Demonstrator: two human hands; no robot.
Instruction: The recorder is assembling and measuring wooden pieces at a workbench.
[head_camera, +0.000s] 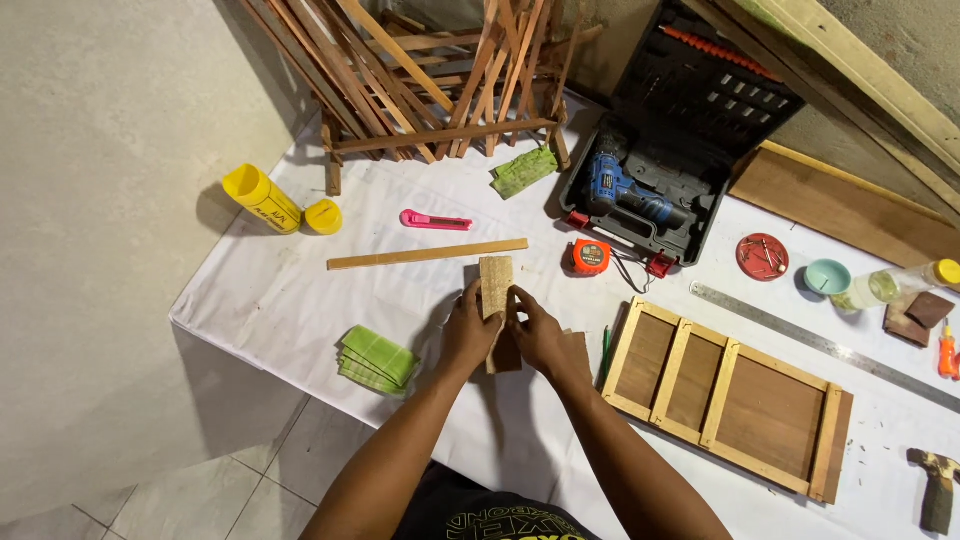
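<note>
Both hands, the left hand (468, 330) and the right hand (540, 335), have their grip closed on a small wooden block (496, 285), standing upright between them on the white bench (290, 300), its top rising above the fingers.

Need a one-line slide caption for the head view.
Both hands, left hand and right hand, hold a small wooden block upright on the white-covered table, beside a wooden frame.

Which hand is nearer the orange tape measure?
Right. The right hand sits just below-left of the tape measure; the left hand is farther left, across the wood block.
</note>
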